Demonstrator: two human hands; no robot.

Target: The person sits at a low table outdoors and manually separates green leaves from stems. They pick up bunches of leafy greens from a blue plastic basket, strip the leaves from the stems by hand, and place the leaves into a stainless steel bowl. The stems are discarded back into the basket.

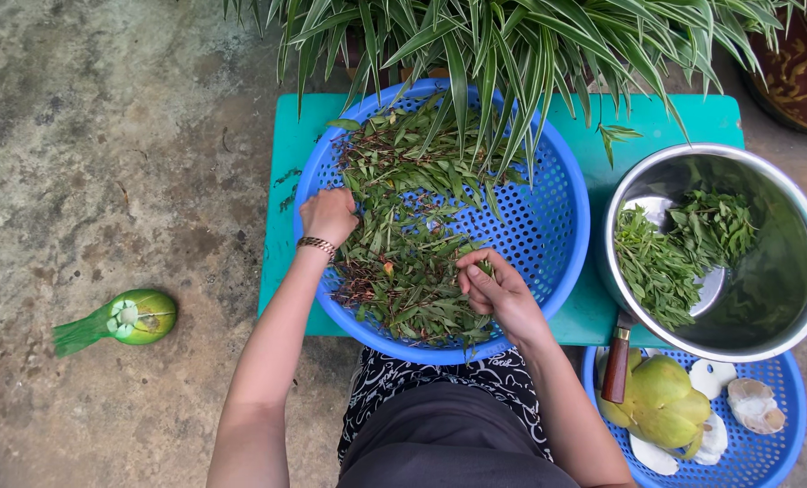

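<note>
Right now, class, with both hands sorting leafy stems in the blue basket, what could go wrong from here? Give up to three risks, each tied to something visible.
1. The round blue plastic basket overhangs the near edge of the teal board; pressing down could tip it.
2. The wooden-handled knife lies half under the shiny steel bowl, handle beside the right hand; a blind reach may meet its hidden blade.
3. The left hand could catch the potted plant's long leaves hanging over the basket.
</note>
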